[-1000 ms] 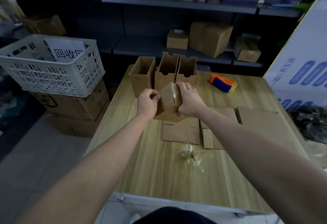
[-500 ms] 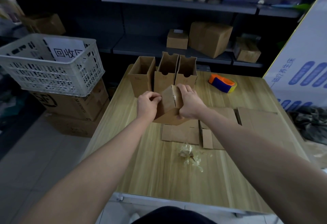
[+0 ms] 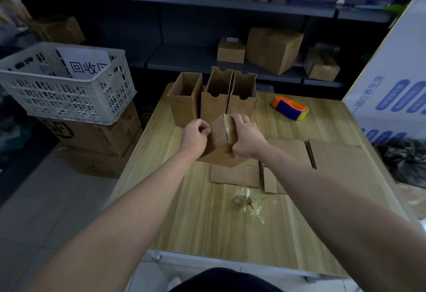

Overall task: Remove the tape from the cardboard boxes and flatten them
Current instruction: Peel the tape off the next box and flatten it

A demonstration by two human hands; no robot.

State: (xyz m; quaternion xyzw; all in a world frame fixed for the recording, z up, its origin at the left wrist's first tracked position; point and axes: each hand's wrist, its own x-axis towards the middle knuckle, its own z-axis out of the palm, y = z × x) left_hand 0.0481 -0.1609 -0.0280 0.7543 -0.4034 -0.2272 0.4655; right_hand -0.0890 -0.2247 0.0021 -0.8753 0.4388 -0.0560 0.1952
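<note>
Wooden table (image 3: 202,227) carries upright boxes (image 3: 214,98), flattened cardboard (image 3: 334,155), crumpled tape (image 3: 247,201), dispenser (image 3: 289,107).

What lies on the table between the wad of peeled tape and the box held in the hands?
In the head view, flattened cardboard lies between the tape wad and the held box.

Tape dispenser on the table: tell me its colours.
Orange and blue tape dispenser, with a yellowish roll; head view.

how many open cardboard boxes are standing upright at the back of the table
3. One stands apart on the left, one in the middle, and one on the right, those two side by side. The box in the hands partly hides their bases.
</note>
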